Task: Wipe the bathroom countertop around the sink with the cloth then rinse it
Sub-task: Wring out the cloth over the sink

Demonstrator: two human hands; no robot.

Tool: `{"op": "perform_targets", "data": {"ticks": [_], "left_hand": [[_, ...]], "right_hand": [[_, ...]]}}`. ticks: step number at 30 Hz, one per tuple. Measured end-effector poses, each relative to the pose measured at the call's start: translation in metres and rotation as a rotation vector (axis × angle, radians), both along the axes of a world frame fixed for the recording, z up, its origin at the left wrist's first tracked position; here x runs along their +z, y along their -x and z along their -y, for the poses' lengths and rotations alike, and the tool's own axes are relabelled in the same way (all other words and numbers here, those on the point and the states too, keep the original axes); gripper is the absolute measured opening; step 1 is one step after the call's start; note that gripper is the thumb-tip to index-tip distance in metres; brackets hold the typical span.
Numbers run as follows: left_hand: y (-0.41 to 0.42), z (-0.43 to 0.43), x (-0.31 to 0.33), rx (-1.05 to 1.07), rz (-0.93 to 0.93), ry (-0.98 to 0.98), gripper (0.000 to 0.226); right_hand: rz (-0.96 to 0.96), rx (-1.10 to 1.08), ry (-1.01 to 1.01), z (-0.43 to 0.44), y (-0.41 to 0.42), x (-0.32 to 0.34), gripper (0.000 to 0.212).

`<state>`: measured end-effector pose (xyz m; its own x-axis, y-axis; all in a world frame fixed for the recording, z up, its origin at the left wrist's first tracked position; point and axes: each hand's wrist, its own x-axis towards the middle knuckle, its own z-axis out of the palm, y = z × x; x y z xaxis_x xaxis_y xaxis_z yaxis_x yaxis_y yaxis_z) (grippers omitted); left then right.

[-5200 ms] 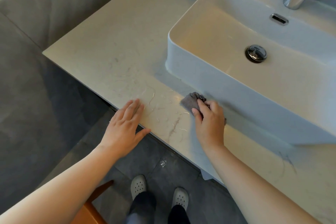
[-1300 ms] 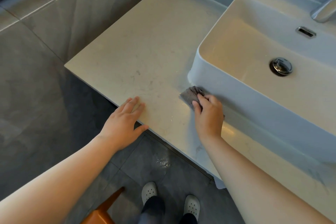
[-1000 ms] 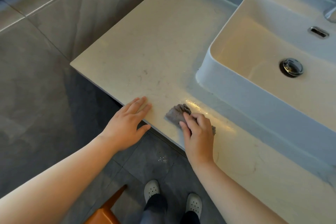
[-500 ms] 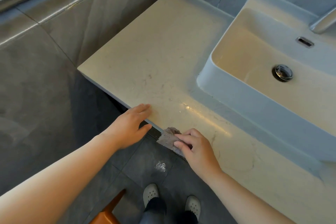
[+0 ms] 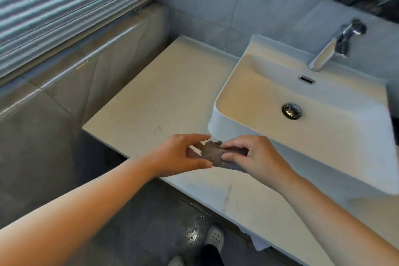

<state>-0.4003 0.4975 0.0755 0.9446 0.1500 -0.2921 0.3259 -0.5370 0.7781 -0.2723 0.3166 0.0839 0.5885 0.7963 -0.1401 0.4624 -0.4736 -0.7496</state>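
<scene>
both hands [image 5: 179, 154] [image 5: 254, 155] pinch the grey cloth [image 5: 216, 154] above the countertop [image 5: 164, 97].

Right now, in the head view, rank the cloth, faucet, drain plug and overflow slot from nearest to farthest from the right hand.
1. cloth, pinched by the right hand itself.
2. drain plug, on the floor of the sink.
3. overflow slot, on the sink's back wall.
4. faucet, behind the rear rim.

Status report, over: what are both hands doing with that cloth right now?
Right hand pinches grey cloth, held above countertop. Left hand at its edge, grip unclear. Faucet shows no water; way to sink unobstructed.
</scene>
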Motion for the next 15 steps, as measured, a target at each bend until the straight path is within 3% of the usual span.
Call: {"op": "perform_targets", "data": {"ticks": [3, 7, 15], "left_hand": [[-0.034, 0.012, 0.02, -0.003, -0.033, 0.103, 0.059], [-0.089, 0.023, 0.047, -0.052, -0.048, 0.205, 0.022], [-0.193, 0.036, 0.082, -0.013, 0.009, 0.261, 0.017]], "right_hand": [[-0.025, -0.048, -0.047, 0.011, -0.023, 0.017, 0.016], [-0.098, -0.096, -0.128, 0.025, -0.063, 0.036, 0.018], [-0.204, -0.3, -0.275, 0.081, -0.133, 0.036, 0.04]]}}
